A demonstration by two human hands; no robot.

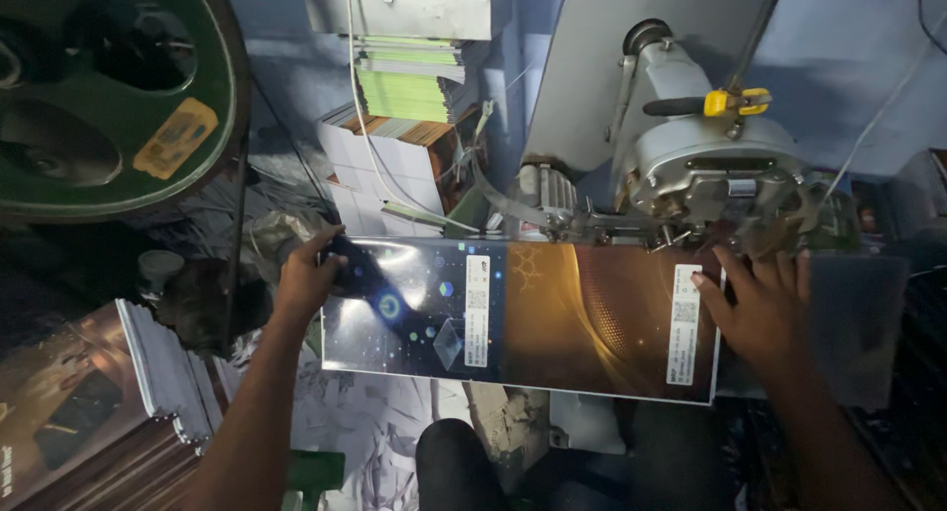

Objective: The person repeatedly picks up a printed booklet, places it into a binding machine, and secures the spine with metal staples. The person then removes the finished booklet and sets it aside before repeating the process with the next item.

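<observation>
Head view, looking down: a wide glossy printed cover sheet (523,314), dark starry print on its left half and brown-gold on its right, lies flat across the bed of a grey stitching machine (691,146). Left hand (308,274) has its grip clamped on the sheet's upper left corner, fingers curled over the edge, thumb side hidden. Right hand (760,309) lies flat with fingers spread apart on the sheet's right end, pressing it down, fingertips close under the machine head; it grips nothing. Sheet's far long edge sits against the machine's base, and its near long edge overhangs toward the person's knee (454,462). Its right edge shows a thin white border just beside the right wrist. Two white label strips (477,296) run across the print, one near the middle, one near the right hand.

Room is tight: a big green flywheel (109,87) is at upper left, well apart from the left hand. Stacks of printed booklets (404,87) stand behind the sheet's left end. More stacked covers (89,402) lie at lower left, near the left forearm. Paper scraps (375,422) litter the floor below the near edge. A yellow-handled tool (735,103) rests on top of the machine.
</observation>
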